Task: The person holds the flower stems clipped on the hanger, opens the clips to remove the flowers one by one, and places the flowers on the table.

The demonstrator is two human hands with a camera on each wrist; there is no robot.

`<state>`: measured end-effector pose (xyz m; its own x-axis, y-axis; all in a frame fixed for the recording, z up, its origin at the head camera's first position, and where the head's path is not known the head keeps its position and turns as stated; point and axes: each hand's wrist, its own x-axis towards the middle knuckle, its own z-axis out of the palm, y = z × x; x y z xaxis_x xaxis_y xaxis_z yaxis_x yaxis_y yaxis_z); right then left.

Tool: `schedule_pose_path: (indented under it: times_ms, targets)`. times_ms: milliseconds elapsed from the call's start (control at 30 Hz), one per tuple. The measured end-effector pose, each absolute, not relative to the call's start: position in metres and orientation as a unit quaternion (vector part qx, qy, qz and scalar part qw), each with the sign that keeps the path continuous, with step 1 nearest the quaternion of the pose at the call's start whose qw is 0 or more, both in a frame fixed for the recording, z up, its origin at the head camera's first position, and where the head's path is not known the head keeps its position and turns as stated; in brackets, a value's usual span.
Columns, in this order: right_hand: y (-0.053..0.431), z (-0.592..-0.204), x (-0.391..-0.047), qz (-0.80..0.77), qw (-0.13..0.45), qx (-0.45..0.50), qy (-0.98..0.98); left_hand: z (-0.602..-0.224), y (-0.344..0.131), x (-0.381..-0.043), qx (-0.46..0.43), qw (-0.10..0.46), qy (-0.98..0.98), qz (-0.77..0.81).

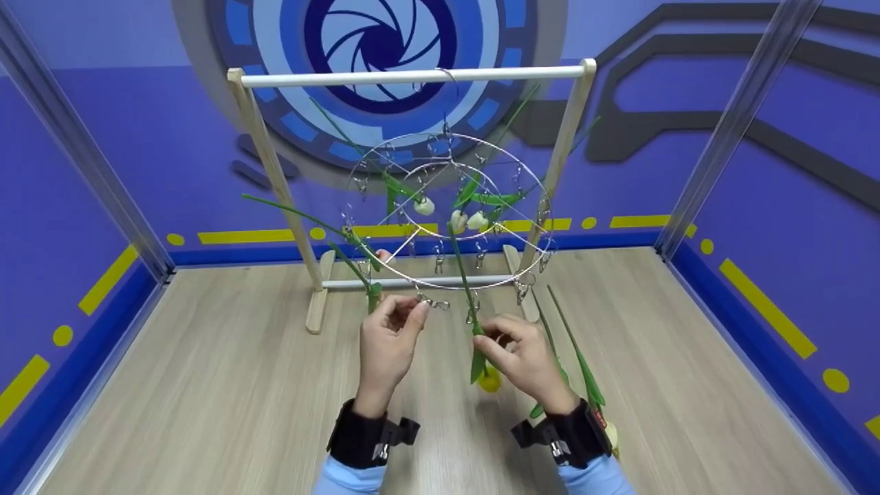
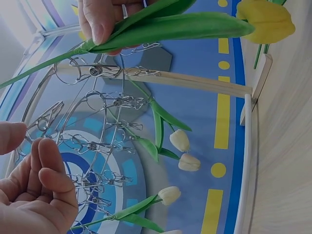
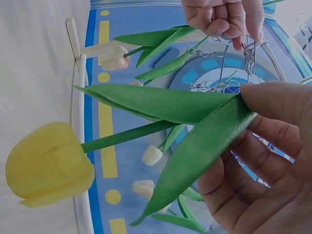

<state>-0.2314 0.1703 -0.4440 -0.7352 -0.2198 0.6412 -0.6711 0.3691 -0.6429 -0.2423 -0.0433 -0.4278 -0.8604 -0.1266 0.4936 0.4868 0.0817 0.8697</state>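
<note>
My right hand (image 1: 519, 350) pinches the stem of a yellow tulip (image 3: 48, 163) between thumb and fingers, close to where its green leaves (image 3: 170, 107) branch off. The bloom hangs downward and the stem slants up past the rim of a round metal clip hanger (image 1: 450, 283). At the near side of that rim, my left hand (image 1: 392, 337) has its thumb and fingertips at a metal clip (image 3: 249, 56), pinching its end. White tulips (image 2: 179, 140) hang head-down from other clips. On the left of the ring, a pinkish tulip (image 1: 383, 256) hangs too.
A wooden rack with a white top bar (image 1: 412, 77) carries the hanger by its hook. More tulips (image 1: 588, 378) lie on the wooden table (image 1: 227, 385) beside my right wrist. Blue printed panels (image 1: 742, 192) enclose the back and sides.
</note>
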Motion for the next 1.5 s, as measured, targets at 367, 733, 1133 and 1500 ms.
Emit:
schedule_pose_path:
  times_ms: [367, 733, 1133, 1500]
  targets:
    - [0.172, -0.443, -0.231, 0.486, 0.228, 0.27, -0.799, -0.427, -0.047, -0.244, -0.112, 0.233, -0.67, -0.696]
    - [0.178, -0.439, -0.228, 0.481, 0.207, 0.259, -0.812, -0.427, -0.051, -0.244, -0.103, 0.238, -0.664, -0.701]
    - [0.189, -0.433, -0.225, 0.474, 0.194, 0.241, -0.825, -0.426, -0.058, -0.247, -0.075, 0.188, -0.694, -0.691]
    - [0.201, -0.423, -0.222, 0.481, 0.205, 0.216, -0.825, -0.428, -0.063, -0.246, -0.117, 0.173, -0.767, -0.607]
